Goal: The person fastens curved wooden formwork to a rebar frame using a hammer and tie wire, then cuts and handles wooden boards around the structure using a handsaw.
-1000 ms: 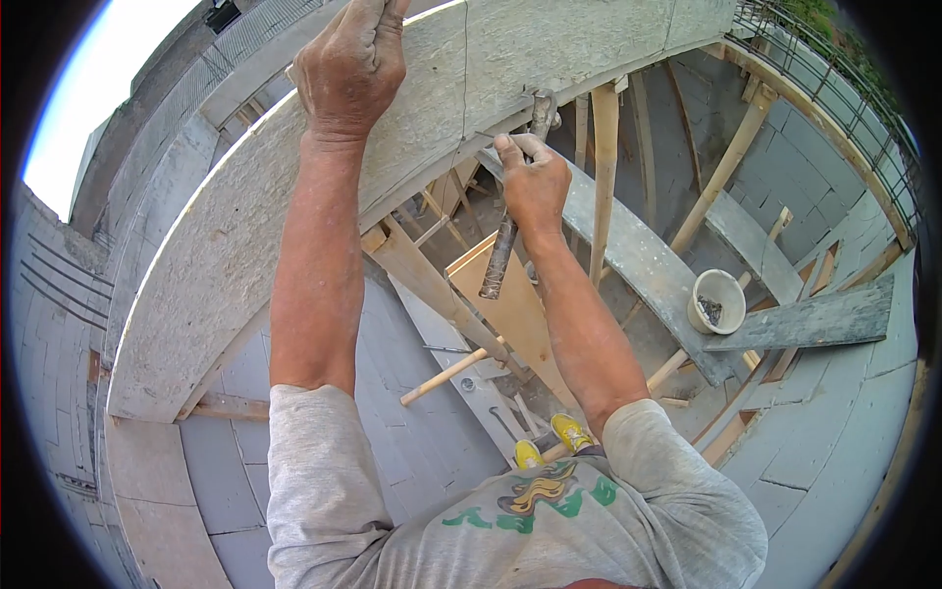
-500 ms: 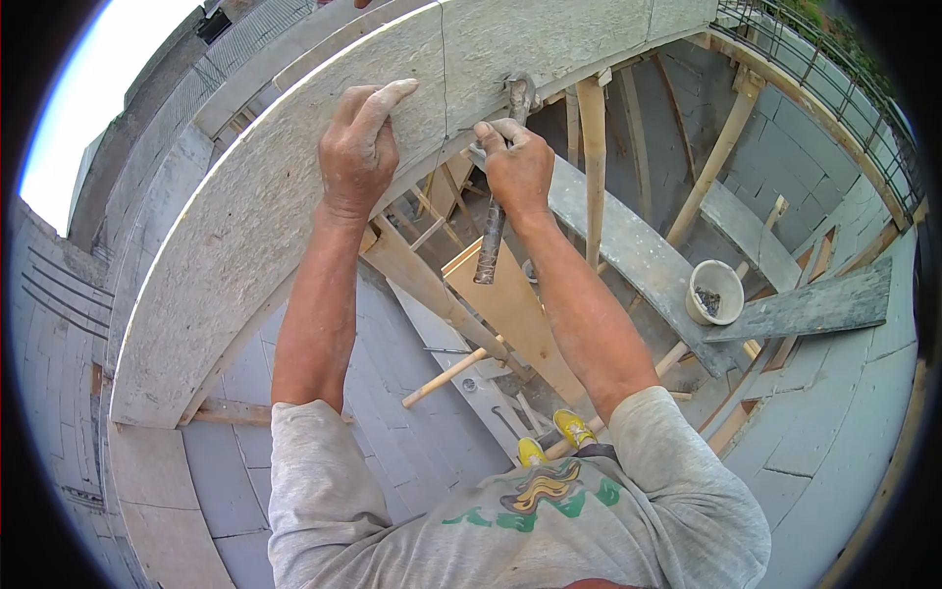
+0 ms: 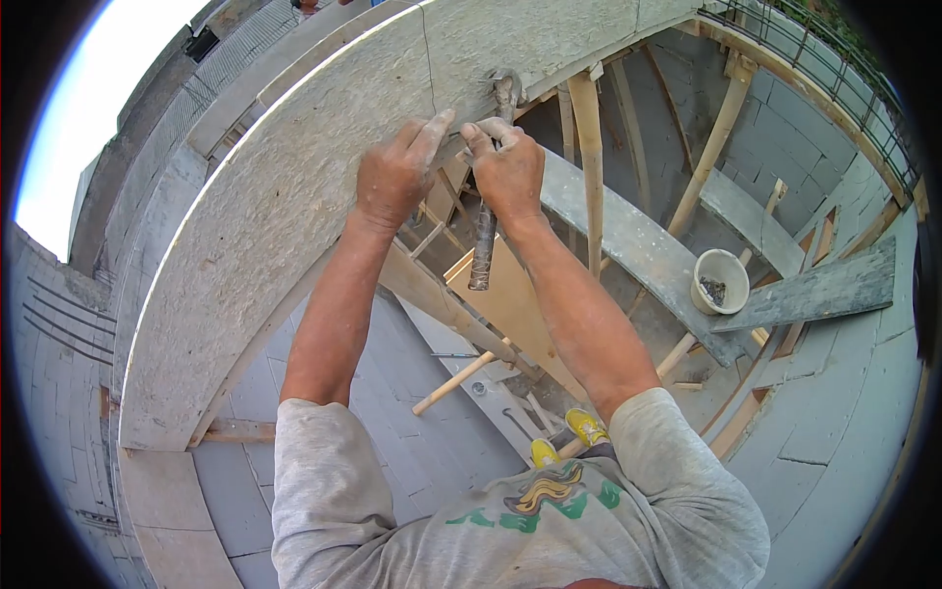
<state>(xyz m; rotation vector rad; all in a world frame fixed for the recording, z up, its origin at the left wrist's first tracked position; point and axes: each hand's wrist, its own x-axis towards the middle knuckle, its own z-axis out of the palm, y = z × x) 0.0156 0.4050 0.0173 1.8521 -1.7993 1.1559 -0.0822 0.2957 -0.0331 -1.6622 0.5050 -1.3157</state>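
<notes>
My right hand is closed around the handle of a hammer. Its metal head sticks up above the hand, against the lower edge of a curved, rough whitish panel. Close beside it, my left hand has its fingers bent and pressed together at that same edge. Whatever those fingertips pinch, if anything, is hidden. A thin dark line runs down the panel toward my left fingers; I cannot tell whether it is a crack or a wire.
Wooden props and a dusty plank stand below the panel. A white bucket with small dark pieces inside rests by a grey board. Rebar runs along the upper right. Part of another person shows at the top edge.
My left hand has moved right and slightly down along the panel, coming up beside my right hand. The right hand still grips the hammer in nearly the same place.
</notes>
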